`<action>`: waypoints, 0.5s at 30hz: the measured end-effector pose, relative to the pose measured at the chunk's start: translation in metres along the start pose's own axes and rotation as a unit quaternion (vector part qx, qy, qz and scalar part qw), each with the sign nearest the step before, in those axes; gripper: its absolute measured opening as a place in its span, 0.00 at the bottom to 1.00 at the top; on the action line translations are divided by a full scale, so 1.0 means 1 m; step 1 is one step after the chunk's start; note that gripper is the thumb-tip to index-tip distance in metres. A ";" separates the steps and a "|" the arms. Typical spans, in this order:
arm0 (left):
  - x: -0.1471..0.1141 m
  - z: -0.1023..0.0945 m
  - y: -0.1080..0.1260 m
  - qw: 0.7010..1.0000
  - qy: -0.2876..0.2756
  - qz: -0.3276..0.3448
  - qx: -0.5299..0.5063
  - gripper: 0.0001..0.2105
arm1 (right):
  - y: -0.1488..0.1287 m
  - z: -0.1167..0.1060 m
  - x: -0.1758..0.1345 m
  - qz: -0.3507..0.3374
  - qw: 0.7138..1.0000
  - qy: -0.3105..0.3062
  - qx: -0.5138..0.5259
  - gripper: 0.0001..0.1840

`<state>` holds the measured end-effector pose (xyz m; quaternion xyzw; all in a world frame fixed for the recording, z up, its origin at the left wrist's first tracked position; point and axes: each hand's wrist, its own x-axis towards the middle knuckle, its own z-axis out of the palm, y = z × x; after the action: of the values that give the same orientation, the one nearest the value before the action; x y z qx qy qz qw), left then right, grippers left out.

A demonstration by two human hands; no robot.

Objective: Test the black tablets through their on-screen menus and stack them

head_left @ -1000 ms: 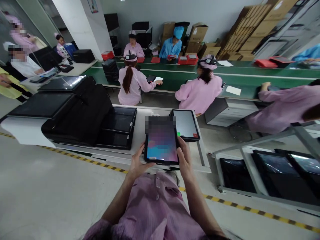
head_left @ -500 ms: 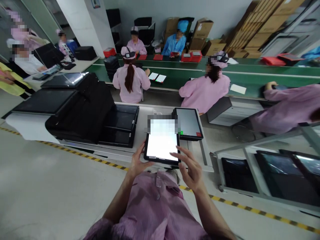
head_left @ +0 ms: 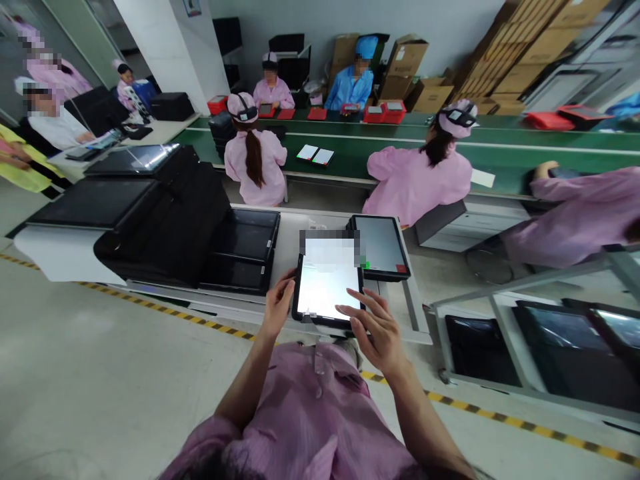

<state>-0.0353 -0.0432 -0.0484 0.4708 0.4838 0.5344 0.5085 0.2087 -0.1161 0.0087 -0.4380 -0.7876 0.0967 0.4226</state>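
We have the tablet in front of our body, screen up, above the near side of the white bench; it has a black frame, and its screen glows almost plain white, a little greyer toward the upper left; its top end is pixelated, so we cannot make out that part; a small pale mark shows at the lower left of the frame; the tablet slants slightly, its far end tipped a little to our left.

Our left hand grasps the tablet by its left edge, low down, fingers curled toward the underside and thumb along the side; our right hand is loose and unclenched, palm down, coming in from the lower right with fingers spread over the lower right part of the screen; whether a fingertip touches the glass, we cannot tell; both forearms reach forward, bare below the sleeves of our pink shirt, elbows bent.

Just beyond the tablet's right edge a second tablet lies on the bench, grey-screened, with a green patch and a red patch at its near corners; to our left lie dark panels, next to a black cover.
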 end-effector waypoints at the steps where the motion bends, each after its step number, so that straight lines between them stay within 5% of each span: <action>1: 0.004 0.001 0.002 1.000 0.006 0.002 -0.002 0.22 | 0.000 0.000 0.000 0.002 1.000 -0.002 0.002 0.22; 10: 0.028 0.014 -0.002 0.997 0.051 -0.035 -0.044 0.19 | -0.011 0.000 0.009 0.022 0.999 0.020 0.032 0.22; 15: 0.030 0.014 -0.001 0.998 0.049 -0.024 -0.040 0.20 | -0.017 0.004 0.022 0.003 0.999 -0.030 0.014 0.25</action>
<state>-0.0226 -0.0128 -0.0480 0.4115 0.4979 0.5635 0.5150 0.1893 -0.1082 0.0276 -0.4314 -0.7969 0.1226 0.4048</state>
